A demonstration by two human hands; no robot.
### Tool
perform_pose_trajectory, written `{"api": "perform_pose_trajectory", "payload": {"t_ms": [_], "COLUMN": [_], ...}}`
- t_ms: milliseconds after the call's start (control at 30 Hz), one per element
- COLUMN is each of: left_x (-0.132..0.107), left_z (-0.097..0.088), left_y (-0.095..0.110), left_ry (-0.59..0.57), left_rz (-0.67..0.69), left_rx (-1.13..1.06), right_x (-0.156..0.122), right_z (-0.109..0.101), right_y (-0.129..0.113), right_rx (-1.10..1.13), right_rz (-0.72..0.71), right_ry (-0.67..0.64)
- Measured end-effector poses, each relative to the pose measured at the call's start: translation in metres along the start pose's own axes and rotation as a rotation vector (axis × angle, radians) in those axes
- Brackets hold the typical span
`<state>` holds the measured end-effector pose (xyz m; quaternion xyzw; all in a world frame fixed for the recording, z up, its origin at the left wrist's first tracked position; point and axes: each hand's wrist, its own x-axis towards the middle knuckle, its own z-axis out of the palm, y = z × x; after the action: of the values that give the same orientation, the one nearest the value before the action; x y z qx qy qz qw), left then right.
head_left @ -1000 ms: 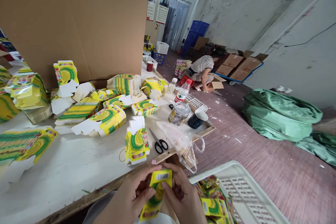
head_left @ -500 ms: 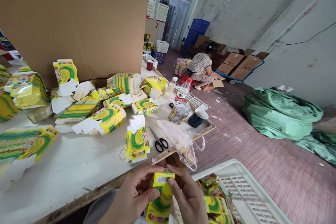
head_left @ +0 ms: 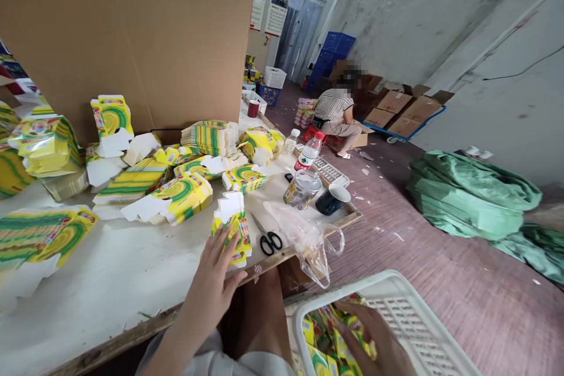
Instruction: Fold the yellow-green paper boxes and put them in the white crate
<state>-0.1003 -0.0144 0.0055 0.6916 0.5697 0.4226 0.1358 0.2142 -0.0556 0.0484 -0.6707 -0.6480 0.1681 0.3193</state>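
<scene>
My left hand (head_left: 220,255) reaches over the table edge with its fingers spread, the fingertips resting on a small stack of flat yellow-green cartons (head_left: 240,224). My right hand (head_left: 374,335), a little blurred, is over the white plastic basket (head_left: 408,299). Its thumb and fingers are apart above the folded yellow-green boxes (head_left: 319,358) inside. No box can be made out as held in it. Black-handled scissors (head_left: 269,242) lie just right of the carton stack.
More flat cartons (head_left: 180,195) lie in bundles across the table (head_left: 132,258). A plastic bag (head_left: 299,235), a jar (head_left: 302,190), a dark mug (head_left: 333,198) and a red-capped bottle (head_left: 309,151) stand near the right edge. Beyond, a person (head_left: 335,108) sits by cardboard boxes (head_left: 392,103).
The small box that both hands held is no longer between them. My left hand has moved up onto the carton stack, my right hand down into the basket. The seated person has straightened up.
</scene>
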Motion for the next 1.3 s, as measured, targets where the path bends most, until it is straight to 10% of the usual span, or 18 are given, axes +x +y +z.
{"api": "perform_pose_trajectory", "payload": {"t_ms": [167,400,600,733,800,1300], "left_x": [0.004,-0.017,-0.024,-0.012,-0.009,-0.010], "left_z": [-0.004,-0.020,-0.012,-0.019,-0.020,-0.012], "left_y": [-0.021,0.035,0.055,0.048,0.045,0.054], "left_ry": [-0.003,-0.061,0.119,-0.265,-0.392,-0.229], "left_rz": [0.096,0.426,-0.223,-0.559,-0.585,-0.594], "left_rx": [0.049,-0.336,-0.872,-1.416,-1.535,-1.099], "right_x": [0.005,0.027,0.011,-0.006,-0.010,-0.018], "right_z": [0.064,0.099,0.096,0.108,0.111,0.106], "right_y": [-0.048,-0.101,-0.089,-0.086,-0.090,-0.096], "right_rx": [0.344,0.982,1.058,1.241,1.266,0.970], "right_rz": [0.063,0.271,0.304,0.348,0.361,0.209], "right_ry": [-0.221,-0.233,-0.161,-0.261,-0.284,-0.191]}}
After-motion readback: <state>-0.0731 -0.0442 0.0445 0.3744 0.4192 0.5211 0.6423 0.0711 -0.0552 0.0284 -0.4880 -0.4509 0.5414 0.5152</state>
